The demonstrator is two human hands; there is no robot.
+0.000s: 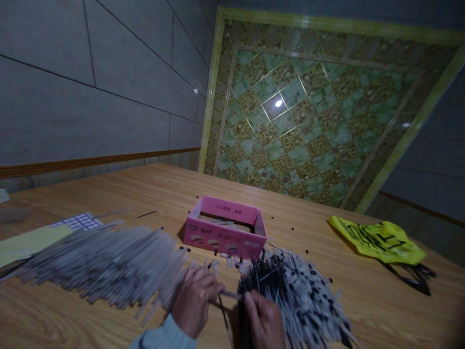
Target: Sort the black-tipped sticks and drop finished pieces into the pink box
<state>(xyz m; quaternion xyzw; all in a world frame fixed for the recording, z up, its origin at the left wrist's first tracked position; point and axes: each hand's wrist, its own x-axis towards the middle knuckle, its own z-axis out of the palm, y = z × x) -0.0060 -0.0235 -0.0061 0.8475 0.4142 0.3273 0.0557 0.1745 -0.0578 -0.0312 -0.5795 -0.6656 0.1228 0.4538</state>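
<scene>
Here, left hand [196,294] and right hand [264,317] pinching one blurred stick [231,294], ends hidden, two stick piles [119,266], one pink box [221,243].

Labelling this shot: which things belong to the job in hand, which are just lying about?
Likely in the job:
- stick, between left hand and right hand
- pale pile, by the left hand
- black-and-pale pile, by the right
- pink box, pale pieces inside

Probably just lying about:
- yellow bag
- checked sheet
</scene>
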